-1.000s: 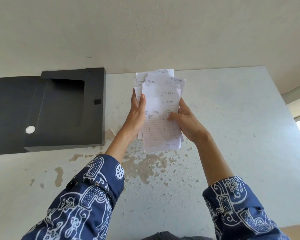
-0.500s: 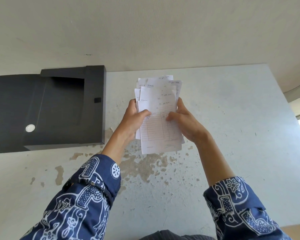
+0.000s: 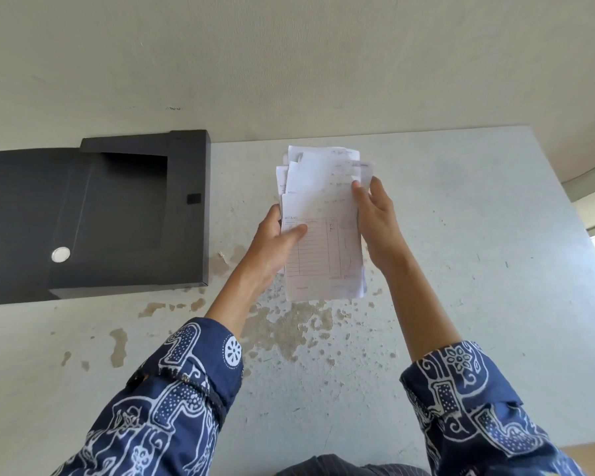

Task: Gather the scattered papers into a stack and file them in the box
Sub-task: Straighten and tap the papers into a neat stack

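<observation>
Several white printed papers form an uneven stack held upright above the table, their top edges fanned out. My left hand grips the stack's left edge, thumb across the front sheet. My right hand lies flat along the right edge, fingers straight and pressed against the sheets. The black file box lies open on the table to the left of the stack, apart from both hands, its flap spread out further left.
The grey table has patches of worn paint below the papers. A pale wall rises behind the far edge. The table's right edge runs diagonally at the right side of the view.
My right hand has slid from the front of the stack to its right edge. The left thumb has come across the front sheet. The papers sit closer together than before.
</observation>
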